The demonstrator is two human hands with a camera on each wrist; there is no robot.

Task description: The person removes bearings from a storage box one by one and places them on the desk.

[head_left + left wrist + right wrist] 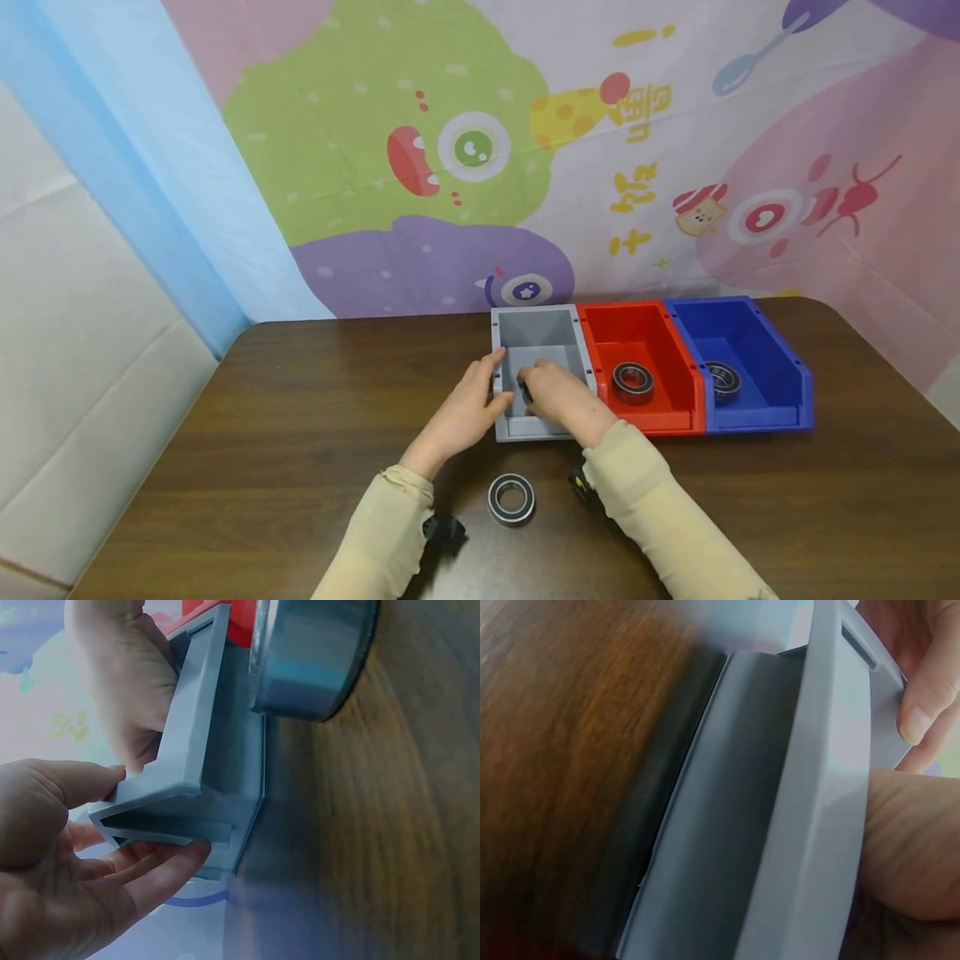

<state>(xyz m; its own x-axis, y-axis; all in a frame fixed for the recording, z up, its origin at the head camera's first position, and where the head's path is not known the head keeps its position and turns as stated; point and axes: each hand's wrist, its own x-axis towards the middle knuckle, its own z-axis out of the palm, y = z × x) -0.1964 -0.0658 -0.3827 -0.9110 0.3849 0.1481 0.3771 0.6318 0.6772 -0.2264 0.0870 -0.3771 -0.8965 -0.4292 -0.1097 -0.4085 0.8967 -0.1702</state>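
Observation:
My left hand (461,412) holds the left wall of the grey bin (536,429). In the left wrist view its thumb lies on the rim and its fingers are on the outer side. Inside that bin my right hand (558,393) reaches down with bent fingers, holding a dark ring bearing (527,393) that is mostly hidden by the hand. The bin's front wall hides these fingertips in the right wrist view. Another bearing (493,500) lies flat on the table between my forearms, and looms large as a bearing (315,660) in the left wrist view.
Right of the grey bin stand a red bin (678,423) and a blue bin (798,408), side by side. One bearing (622,385) lies in the red bin, one bearing (731,385) in the blue. Behind the brown table (300,433) hangs a printed cloth (360,167).

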